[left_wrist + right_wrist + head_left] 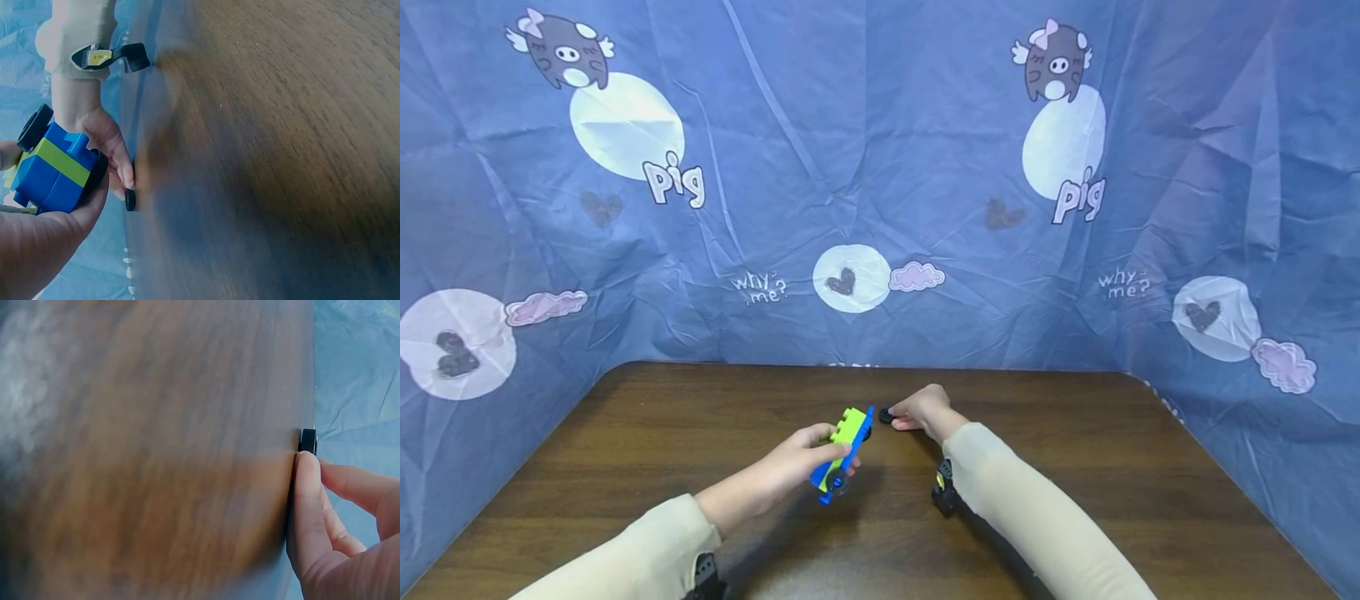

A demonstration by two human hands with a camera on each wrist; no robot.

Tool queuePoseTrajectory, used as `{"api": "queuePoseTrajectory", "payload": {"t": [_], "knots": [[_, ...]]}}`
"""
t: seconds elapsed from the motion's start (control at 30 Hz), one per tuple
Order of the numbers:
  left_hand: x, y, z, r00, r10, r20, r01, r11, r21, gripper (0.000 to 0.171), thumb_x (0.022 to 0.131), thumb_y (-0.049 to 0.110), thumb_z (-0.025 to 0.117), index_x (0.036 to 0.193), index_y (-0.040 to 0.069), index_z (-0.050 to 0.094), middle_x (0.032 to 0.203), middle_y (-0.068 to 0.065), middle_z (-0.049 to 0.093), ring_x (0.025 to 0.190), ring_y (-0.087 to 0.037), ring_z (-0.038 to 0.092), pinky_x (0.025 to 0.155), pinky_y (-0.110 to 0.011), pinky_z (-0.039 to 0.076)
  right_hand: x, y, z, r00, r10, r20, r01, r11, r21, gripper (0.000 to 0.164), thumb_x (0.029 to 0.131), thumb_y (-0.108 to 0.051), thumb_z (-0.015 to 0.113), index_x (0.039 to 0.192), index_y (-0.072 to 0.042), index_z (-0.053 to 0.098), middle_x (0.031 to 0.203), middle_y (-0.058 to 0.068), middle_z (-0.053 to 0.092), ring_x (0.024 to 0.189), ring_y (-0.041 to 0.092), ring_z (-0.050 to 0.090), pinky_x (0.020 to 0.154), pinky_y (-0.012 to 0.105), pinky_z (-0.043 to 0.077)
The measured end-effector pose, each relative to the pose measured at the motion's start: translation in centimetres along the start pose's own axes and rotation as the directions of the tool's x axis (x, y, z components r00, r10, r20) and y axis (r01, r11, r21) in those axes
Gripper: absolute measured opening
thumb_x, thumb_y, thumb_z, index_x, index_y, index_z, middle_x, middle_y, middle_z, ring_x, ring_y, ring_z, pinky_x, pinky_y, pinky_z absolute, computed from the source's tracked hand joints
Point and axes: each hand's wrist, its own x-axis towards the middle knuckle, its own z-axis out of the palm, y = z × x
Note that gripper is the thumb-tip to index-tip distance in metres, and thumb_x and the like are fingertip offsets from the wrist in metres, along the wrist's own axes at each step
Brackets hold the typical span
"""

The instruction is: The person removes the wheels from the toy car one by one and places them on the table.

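A toy car (847, 442) built of blue and lime-green blocks is gripped in my left hand (801, 458), tilted and raised over the table. Black wheels show on it, one (837, 482) at its near end; the left wrist view shows wheels on both sides of its blue underside (53, 178). To the right, the fingers of my right hand (925, 410) pinch a small loose black wheel (886, 415) at the tabletop. In the right wrist view, thumb and finger touch that black wheel (307, 440), partly hiding it.
The dark brown wooden table (1037, 450) spreads under both hands. A blue cloth (865, 183) with pig, heart and cloud prints hangs behind and along its sides. Black straps with small devices (943, 487) sit on both wrists.
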Motion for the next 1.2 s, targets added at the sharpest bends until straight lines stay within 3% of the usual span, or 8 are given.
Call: {"api": "queuePoseTrajectory", "payload": {"t": [0.3, 0.53, 0.63, 0.73, 0.87, 1.07, 1.2], "knots": [[0.1, 0.0, 0.2, 1.000, 0.004, 0.001, -0.004, 1.000, -0.011, 0.035, 0.099, 0.020, 0.050, 0.120, -0.008, 0.044, 0.112, -0.026, 0.066, 0.094, -0.018, 0.066, 0.080, -0.034, 0.055, -0.2, 0.0, -0.5, 0.999, -0.003, 0.044, 0.002, 0.999, 0.032, 0.043, 0.078, 0.010, 0.072, 0.116, 0.017, 0.052, 0.078, 0.021, 0.071, 0.048, 0.013, 0.064, 0.059, 0.026, 0.058], [0.3, 0.0, 0.2, 1.000, -0.011, 0.002, 0.011, 1.000, -0.026, 0.037, 0.099, 0.023, 0.050, 0.120, -0.008, 0.045, 0.114, -0.027, 0.065, 0.096, -0.019, 0.066, 0.080, -0.034, 0.054, -0.4, 0.1, -1.4, 0.992, -0.010, 0.128, 0.002, 0.998, 0.060, 0.043, 0.083, 0.007, 0.069, 0.119, 0.018, 0.049, 0.083, 0.019, 0.067, 0.055, 0.015, 0.065, 0.066, 0.029, 0.059], [0.2, 0.1, 0.1, 1.000, -0.019, 0.017, 0.020, 0.999, -0.045, 0.044, 0.100, 0.023, 0.049, 0.128, -0.010, 0.041, 0.120, -0.027, 0.062, 0.100, -0.019, 0.065, 0.084, -0.035, 0.053, -0.6, 0.0, -1.7, 0.988, -0.008, 0.154, 0.000, 0.999, 0.048, 0.041, 0.085, 0.006, 0.068, 0.119, 0.018, 0.050, 0.083, 0.017, 0.067, 0.057, 0.014, 0.065, 0.069, 0.030, 0.059], [0.2, 0.3, 0.0, 0.999, -0.019, 0.044, 0.022, 0.997, -0.074, 0.049, 0.102, 0.021, 0.047, 0.134, -0.013, 0.035, 0.126, -0.030, 0.059, 0.110, -0.027, 0.063, 0.090, -0.035, 0.052, -1.0, 0.0, -2.2, 0.985, -0.002, 0.172, -0.002, 1.000, 0.024, 0.038, 0.086, 0.004, 0.067, 0.118, 0.018, 0.052, 0.082, 0.016, 0.067, 0.058, 0.013, 0.065, 0.070, 0.029, 0.059], [0.2, 0.4, -0.1, 0.998, -0.008, 0.062, 0.015, 0.995, -0.103, 0.050, 0.103, 0.020, 0.047, 0.136, -0.014, 0.033, 0.129, -0.031, 0.056, 0.119, -0.033, 0.059, 0.090, -0.033, 0.053, -1.4, 0.0, -2.8, 0.980, -0.008, 0.197, 0.006, 1.000, 0.011, 0.032, 0.086, 0.005, 0.065, 0.114, 0.018, 0.055, 0.078, 0.014, 0.066, 0.057, 0.013, 0.065, 0.068, 0.028, 0.059], [0.3, -0.1, -0.1, 0.997, 0.038, 0.064, -0.033, 0.996, -0.080, 0.048, 0.101, 0.018, 0.050, 0.134, -0.015, 0.038, 0.128, -0.031, 0.057, 0.108, -0.025, 0.064, 0.085, -0.032, 0.054, -2.2, -0.1, -3.3, 0.978, -0.008, 0.210, 0.007, 1.000, 0.006, 0.028, 0.087, 0.006, 0.063, 0.111, 0.018, 0.056, 0.080, 0.015, 0.063, 0.056, 0.013, 0.063, 0.065, 0.027, 0.058], [0.4, -0.2, -0.2, 0.997, 0.040, 0.063, -0.036, 0.998, -0.059, 0.050, 0.101, 0.019, 0.051, 0.135, -0.015, 0.037, 0.128, -0.032, 0.057, 0.109, -0.028, 0.063, 0.088, -0.034, 0.054, -2.8, -0.3, -3.7, 0.972, -0.023, 0.234, 0.020, 1.000, 0.017, 0.030, 0.087, 0.007, 0.062, 0.113, 0.020, 0.054, 0.091, 0.022, 0.063, 0.059, 0.015, 0.064, 0.067, 0.027, 0.058]]}}
